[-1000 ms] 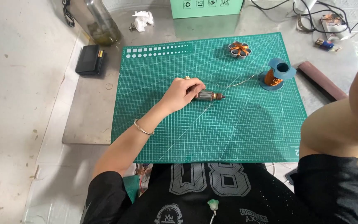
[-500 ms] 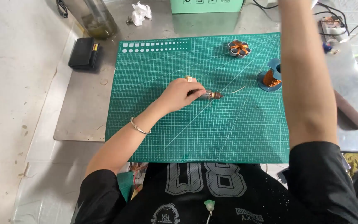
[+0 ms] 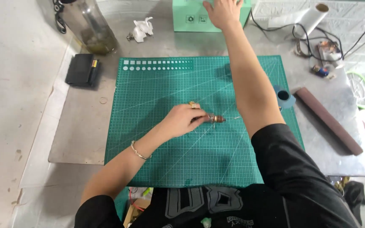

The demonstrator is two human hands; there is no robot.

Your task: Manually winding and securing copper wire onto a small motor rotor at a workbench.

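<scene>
Grey sheet metal forms the worktop [image 3: 85, 139], flat and dull, and most of its middle is covered by a green rubbery cutting mat with a pale printed grid [image 3: 157, 160]. At the worktop's far edge stands a mint-green box with a smooth face [image 3: 191, 19]; the right hand [image 3: 221, 12] lies on it with fingers spread, flat and gripping nothing. Near the far-left corner stands a clear glass jar [image 3: 90, 25], tilted in view, with a murky greenish layer at its bottom. Along the right edge lies a long brown bar with a rough matte surface [image 3: 328, 120]. A white paper roll with a cardboard core [image 3: 307, 19] lies at the far-right corner among black cables. Left of the mat sits a black rectangular case [image 3: 81, 70]. A blue plastic spool [image 3: 283, 96] stands at the mat's right edge, its hollow core dark and partly hidden by the right arm. A crumpled white tissue [image 3: 142, 28] lies beside the jar. At the mat's centre the left hand [image 3: 182, 120] is closed around a small brown cylindrical motor armature with a copper-coloured end [image 3: 215, 119], which rests on the mat.
</scene>
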